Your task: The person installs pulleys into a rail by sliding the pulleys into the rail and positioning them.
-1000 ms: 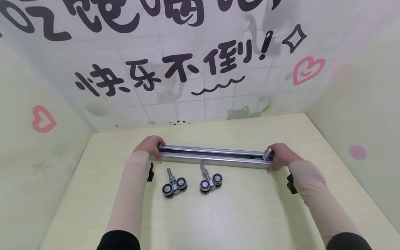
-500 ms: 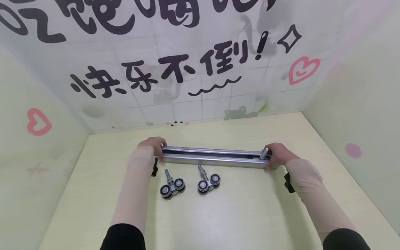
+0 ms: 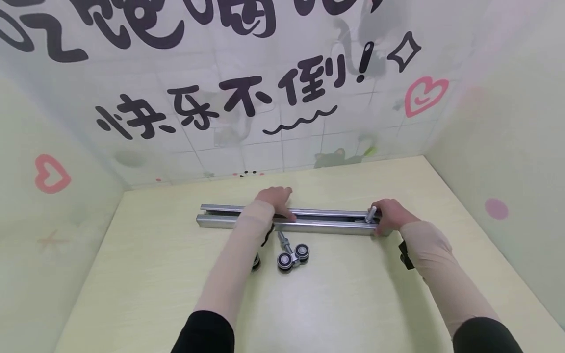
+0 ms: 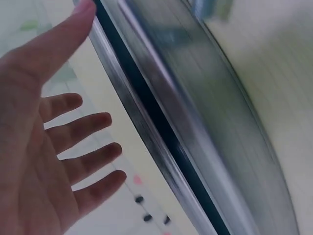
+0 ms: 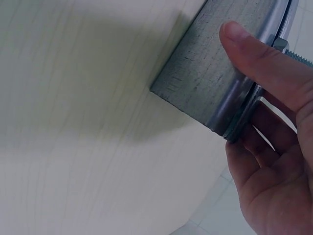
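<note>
A long metal rail (image 3: 229,219) with a slot along its top lies across the table. My left hand (image 3: 277,198) hovers over its middle, fingers spread and straight (image 4: 80,147), with the thumb tip at the blurred rail (image 4: 171,122). My right hand (image 3: 389,214) grips the rail's right end (image 5: 215,83), thumb on the near face and fingers curled behind. A threaded bolt (image 3: 370,214) stands up from the slot beside that hand. One wheeled roller (image 3: 293,254) lies in front of the rail. A second roller (image 3: 256,262) is mostly hidden by my left forearm.
The pale yellow table (image 3: 335,304) is boxed in by a back wall with black lettering (image 3: 247,98) and plain side walls (image 3: 507,147). Both walls stand close to the rail's ends. Black wrist straps (image 3: 403,255) show on my sleeves.
My left hand has let go of the rail's left end and moved right to its middle, its forearm now covering the left roller. The right hand has stayed on the right end.
</note>
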`<state>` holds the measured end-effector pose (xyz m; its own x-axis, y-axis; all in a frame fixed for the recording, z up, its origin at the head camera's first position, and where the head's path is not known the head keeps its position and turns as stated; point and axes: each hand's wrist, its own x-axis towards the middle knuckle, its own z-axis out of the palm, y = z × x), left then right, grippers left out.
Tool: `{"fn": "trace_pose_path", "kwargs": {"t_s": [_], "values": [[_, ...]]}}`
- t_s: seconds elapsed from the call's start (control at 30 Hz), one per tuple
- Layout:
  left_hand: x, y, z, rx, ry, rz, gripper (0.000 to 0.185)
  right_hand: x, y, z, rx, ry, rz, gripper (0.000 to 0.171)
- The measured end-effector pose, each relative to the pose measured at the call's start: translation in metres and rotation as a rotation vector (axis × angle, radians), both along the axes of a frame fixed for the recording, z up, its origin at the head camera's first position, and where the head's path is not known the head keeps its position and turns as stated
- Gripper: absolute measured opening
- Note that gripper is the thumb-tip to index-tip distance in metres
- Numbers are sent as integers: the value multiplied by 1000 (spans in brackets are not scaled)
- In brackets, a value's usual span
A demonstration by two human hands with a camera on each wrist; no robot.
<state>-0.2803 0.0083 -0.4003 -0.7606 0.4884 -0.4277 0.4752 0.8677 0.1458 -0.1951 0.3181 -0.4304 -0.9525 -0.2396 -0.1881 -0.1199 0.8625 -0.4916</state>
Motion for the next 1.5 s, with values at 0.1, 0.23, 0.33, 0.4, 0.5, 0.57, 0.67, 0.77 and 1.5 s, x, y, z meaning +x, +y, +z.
{"fn": "trace_pose_path", "kwargs": {"t_s": [0.1,0.23,0.33,0.4,0.5,0.57,0.67,0.77,1.5], "values": [[6,24,2,18,24,-69,86,0,-1,0,3,-2,0,37],[14,57,8,55,58,-163,76,0,-3,1,44,-17,-25,38],[22,78,14,68,73,-216,68,0,-4,1,71,-8,-24,39],[26,91,17,62,80,-239,65,0,-3,1,75,-4,-22,41],[31,107,19,62,90,-269,61,0,-2,0,71,-5,-28,43],[34,117,19,76,105,-292,58,-1,-1,-2,64,-6,-27,42],[36,131,17,113,123,-336,52,-2,0,-3,48,-8,-26,38],[39,142,15,161,150,-402,42,-2,0,-3,43,-9,-29,36],[46,169,3,273,227,-512,17,-2,-1,1,9,-70,-73,38]]}}
